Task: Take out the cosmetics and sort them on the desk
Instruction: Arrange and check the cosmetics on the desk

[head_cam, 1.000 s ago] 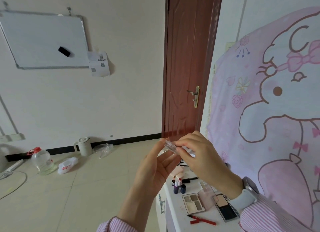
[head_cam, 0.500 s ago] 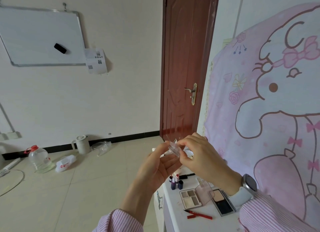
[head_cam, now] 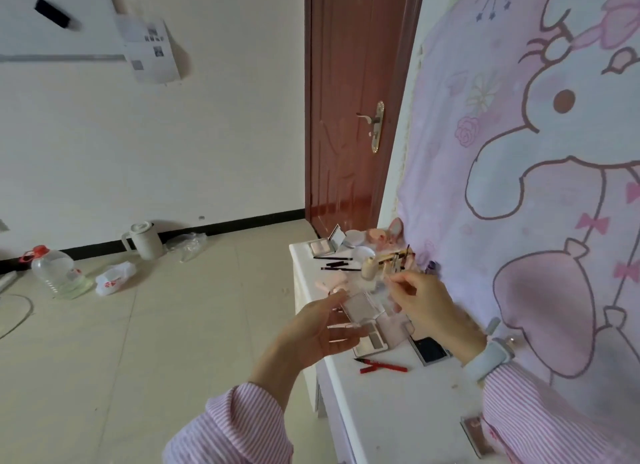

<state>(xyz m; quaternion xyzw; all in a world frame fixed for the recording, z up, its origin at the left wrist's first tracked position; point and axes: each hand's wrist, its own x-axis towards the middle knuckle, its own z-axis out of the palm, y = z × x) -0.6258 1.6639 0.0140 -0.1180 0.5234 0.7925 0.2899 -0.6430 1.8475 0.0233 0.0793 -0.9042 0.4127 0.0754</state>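
Observation:
A clear compact with a pale pink pan (head_cam: pixel 362 307) is open above the white desk (head_cam: pixel 391 404). My left hand (head_cam: pixel 320 335) holds its base from below. My right hand (head_cam: pixel 427 306) pinches the clear lid side (head_cam: pixel 382 287) at the top. Under the hands lies an open eyeshadow palette (head_cam: pixel 372 340), with a black compact (head_cam: pixel 431 349) to its right and a red pen (head_cam: pixel 381 365) in front. Farther back sit black pencils (head_cam: pixel 334 264), a small open palette (head_cam: pixel 322 246), round pink compacts (head_cam: pixel 377 237) and a cream bottle (head_cam: pixel 370 268).
A brown door (head_cam: pixel 353 100) stands behind the desk. A pink cartoon cloth (head_cam: pixel 519 152) hangs on the right wall. On the floor at left lie a water jug (head_cam: pixel 57 271), a white kettle (head_cam: pixel 143 240) and plastic bags (head_cam: pixel 116 278). Another small case (head_cam: pixel 474 432) lies by my right sleeve.
My head has tilted down, showing more of the desk. Both hands have dropped lower with the clear compact, which now stands opened between them.

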